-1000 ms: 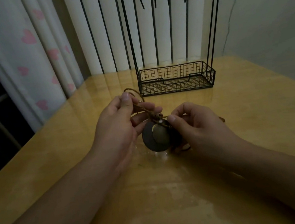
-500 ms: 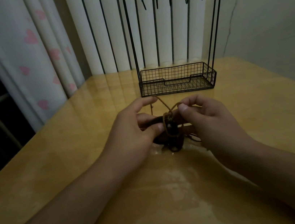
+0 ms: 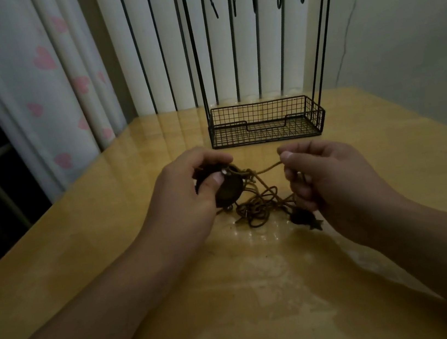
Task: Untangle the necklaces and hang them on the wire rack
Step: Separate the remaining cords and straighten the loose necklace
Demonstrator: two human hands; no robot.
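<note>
My left hand (image 3: 187, 186) grips a dark round pendant (image 3: 229, 190) just above the table. A brown cord runs from it to my right hand (image 3: 329, 177), which pinches the cord (image 3: 269, 167) between thumb and forefinger. Below and between the hands lies a tangled heap of brown cord (image 3: 259, 210) on the table. A second small dark pendant (image 3: 305, 218) rests by my right hand's heel. The black wire rack (image 3: 257, 58) stands behind, with several bare hooks on its top bar and a mesh basket at its foot.
The yellow wooden table (image 3: 112, 242) ends at the left beside a white curtain with pink hearts (image 3: 40, 80). A plain wall (image 3: 403, 29) rises on the right, and white vertical blinds hang behind the rack.
My hands have moved apart, left with the round pendant, right pulling a length of cord taut. The tangle has dropped loose onto the table and a second pendant shows.
</note>
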